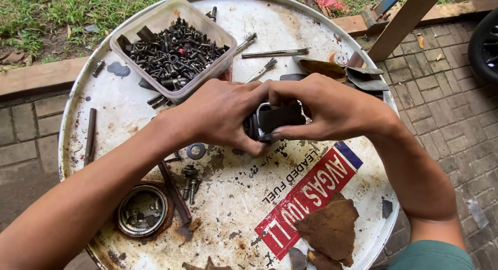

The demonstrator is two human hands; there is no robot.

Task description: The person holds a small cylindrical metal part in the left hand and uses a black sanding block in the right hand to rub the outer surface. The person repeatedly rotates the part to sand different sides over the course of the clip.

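Observation:
Both of my hands close around a small dark metal part (277, 118) above the middle of a white drum top (119, 106). My left hand (220, 112) grips its left side with the fingers wrapped under it. My right hand (332, 106) holds its right side, thumb lying along the part's lower edge. Most of the part is hidden by my fingers. A clear plastic tub (205, 73) filled with several dark bolts and nuts (174, 54) stands just behind my left hand.
Loose bolts (190, 183), a washer (196, 150), metal rods (90, 135) and long pins (275, 53) lie on the drum top. A round bung opening (142, 210) sits front left. Rusty flakes (329, 228) lie front right. Brick paving, grass and a tyre (485, 42) surround the drum.

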